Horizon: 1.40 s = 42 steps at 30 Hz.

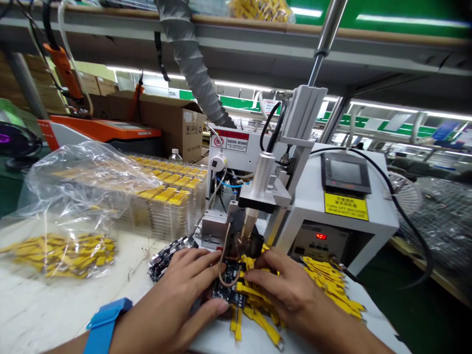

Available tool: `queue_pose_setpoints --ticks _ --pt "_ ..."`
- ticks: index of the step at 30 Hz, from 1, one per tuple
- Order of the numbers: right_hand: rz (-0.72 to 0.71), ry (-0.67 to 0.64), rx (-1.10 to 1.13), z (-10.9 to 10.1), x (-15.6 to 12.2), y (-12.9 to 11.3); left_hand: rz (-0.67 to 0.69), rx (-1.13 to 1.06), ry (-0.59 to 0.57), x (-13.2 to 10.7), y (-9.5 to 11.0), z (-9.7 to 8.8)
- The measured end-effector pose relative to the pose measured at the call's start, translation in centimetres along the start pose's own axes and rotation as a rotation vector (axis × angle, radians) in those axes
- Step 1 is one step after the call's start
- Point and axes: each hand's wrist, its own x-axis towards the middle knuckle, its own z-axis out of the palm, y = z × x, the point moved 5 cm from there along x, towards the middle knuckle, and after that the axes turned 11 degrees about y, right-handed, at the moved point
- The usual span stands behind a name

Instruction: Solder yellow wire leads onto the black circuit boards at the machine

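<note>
A black circuit board (229, 293) lies under the metal head (246, 238) of a soldering machine. My left hand (186, 290), with a blue wrist strap, grips the board's left side, its thumb along the near edge. On the other side, my right hand (285, 282) is closed at the board's right edge, pinching a short yellow flat cable (254, 293). More yellow cables (262, 325) extend beneath and beside the right hand. The fingertips of that hand are partly hidden by the cables. Beyond my left hand sit other black circuit boards (170, 253).
A clear bag (73, 236) of yellow cables and stacked clear trays (165, 216) stand at left. Right of my right hand lies a heap of yellow cables (332, 285). The machine's control box (354, 236) stands behind it. A brown hose (222, 265) loops before the head.
</note>
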Motion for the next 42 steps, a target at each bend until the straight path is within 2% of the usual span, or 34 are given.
queue_pose_setpoints --ticks 29,42 --pt "-0.014 0.002 -0.005 0.32 -0.29 0.35 -0.023 -0.055 -0.025 0.23 0.11 -0.24" --pt "-0.012 -0.010 0.004 0.28 -0.48 0.42 0.000 -0.049 0.037 0.33 0.21 -0.27"
